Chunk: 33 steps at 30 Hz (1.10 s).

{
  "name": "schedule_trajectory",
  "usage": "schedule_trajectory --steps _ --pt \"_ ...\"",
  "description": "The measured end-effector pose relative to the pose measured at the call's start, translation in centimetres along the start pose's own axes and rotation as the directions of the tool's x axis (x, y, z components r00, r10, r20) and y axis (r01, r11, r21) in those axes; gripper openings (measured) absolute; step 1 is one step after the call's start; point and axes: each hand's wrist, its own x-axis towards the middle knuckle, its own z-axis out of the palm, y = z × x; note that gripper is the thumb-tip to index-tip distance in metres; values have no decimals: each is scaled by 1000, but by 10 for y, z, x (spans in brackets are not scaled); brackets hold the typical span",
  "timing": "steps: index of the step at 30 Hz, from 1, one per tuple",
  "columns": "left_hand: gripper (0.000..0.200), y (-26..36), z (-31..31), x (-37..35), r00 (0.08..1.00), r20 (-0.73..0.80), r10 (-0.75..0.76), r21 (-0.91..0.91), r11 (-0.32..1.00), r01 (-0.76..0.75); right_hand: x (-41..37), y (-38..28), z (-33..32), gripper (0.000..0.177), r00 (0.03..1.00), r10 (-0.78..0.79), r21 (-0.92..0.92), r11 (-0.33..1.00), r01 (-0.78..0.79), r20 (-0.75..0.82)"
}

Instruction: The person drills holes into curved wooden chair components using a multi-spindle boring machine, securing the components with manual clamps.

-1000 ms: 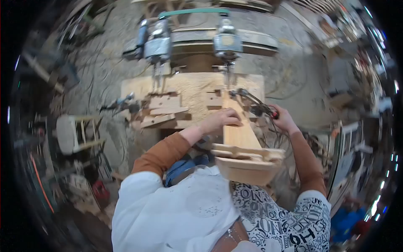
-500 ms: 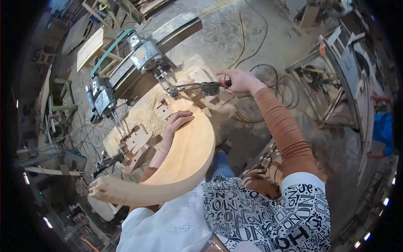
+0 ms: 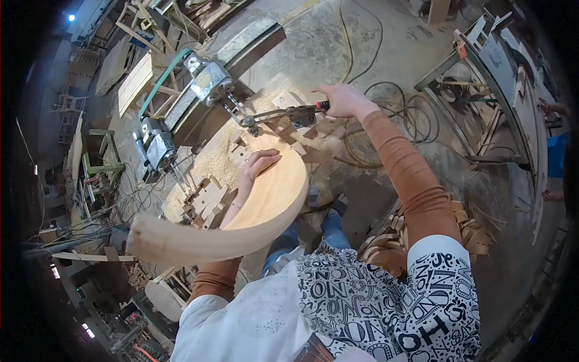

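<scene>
A broad, curved piece of pale wood [image 3: 272, 199] sweeps from the drilling machine toward my body, its free end hanging out at the left. My left hand [image 3: 260, 164] grips its inner edge, fingers on the upper face and thumb hidden. A metal toggle clamp [image 3: 300, 114] reaches over the wood's far end, its tip at or just above the surface. My right hand [image 3: 347, 101] is closed around the clamp's red and black handle [image 3: 323, 105], index finger sticking out. Just beyond the clamp, a drill head [image 3: 211, 81] points its bits toward the wood's far end.
A second drill head [image 3: 158, 145] faces wooden jig blocks [image 3: 208, 199] on the left. Sawdust [image 3: 217, 158] covers the bench. Curved wood pieces [image 3: 386, 250] are piled by my feet. Cables [image 3: 416, 123] coil on the floor, near a metal frame [image 3: 494, 96] at right.
The free end of the curved wood sits higher in the view, and the machine has shifted slightly, as my head moved. Both hands keep their holds on the wood and the clamp handle.
</scene>
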Motion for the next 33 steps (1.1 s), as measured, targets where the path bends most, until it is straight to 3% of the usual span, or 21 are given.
schedule_trajectory --steps 2,3,4,5,7,9,10,11,13,14,16,17,19,22,24,26,28,30,33 --pt "29 0 -5 -1 997 51 -64 -6 998 64 -2 -2 18 56 970 -68 -130 991 38 -235" --pt "28 -2 -6 0 999 40 -2 4 1000 2 -6 -23 9 56 967 -84 -147 988 50 -239" --pt "33 -8 -7 0 998 65 21 6 1000 -21 -19 -55 -8 54 938 -90 122 983 138 -336" --pt "40 -13 -8 -1 996 87 38 4 999 -38 -35 -91 -26 52 906 -68 373 896 239 -417" --pt "42 7 -19 -2 998 62 16 -34 999 -14 -69 -171 -67 51 868 -6 607 712 352 -496" --pt "47 6 -19 -3 997 70 29 -33 999 -26 -100 -236 -97 43 754 -89 605 539 587 -651" --pt "43 -1 -17 -4 997 30 78 -52 996 -76 -110 -261 -106 49 670 -174 499 541 677 -722" --pt "39 -8 -14 -4 992 -13 122 -62 990 -123 -120 -286 -108 73 637 -185 380 668 640 -748" --pt "38 -27 -2 -6 988 -68 139 20 990 -138 -119 -310 -128 65 553 -567 -11 704 710 -610" --pt "38 -29 -3 -7 985 -89 148 44 989 -144 -112 -329 -130 65 552 -589 11 678 735 -591" --pt "38 -29 -9 -4 983 -85 161 88 984 -154 -106 -360 -132 54 636 -676 -351 737 577 -373" --pt "38 -28 -11 -4 984 -62 167 103 982 -160 -108 -371 -130 54 635 -686 -346 727 593 -355" --pt "41 -18 -25 -5 991 -4 134 100 986 -133 -116 -383 -126 42 868 -456 -333 864 379 -195" --pt "47 -14 -25 -5 976 95 194 -13 981 -193 -120 -373 -109 34 817 -514 -412 825 387 -261" --pt "44 -16 -15 -8 979 37 202 43 978 -203 -120 -375 -101 34 743 -517 -533 806 257 -424" --pt "40 -16 -11 -8 981 42 192 160 967 -196 -129 -363 -108 34 748 -560 -550 773 316 -358" --pt "40 -15 -16 -7 980 48 192 148 969 -197 -121 -358 -113 34 756 -579 -544 757 361 -305" --pt "41 -16 -14 -6 979 61 193 140 970 -200 -114 -357 -123 21 715 -679 -482 689 541 -167" --pt "38 -17 -13 -6 975 50 217 115 968 -221 -110 -366 -133 26 739 -667 -457 689 562 -96"
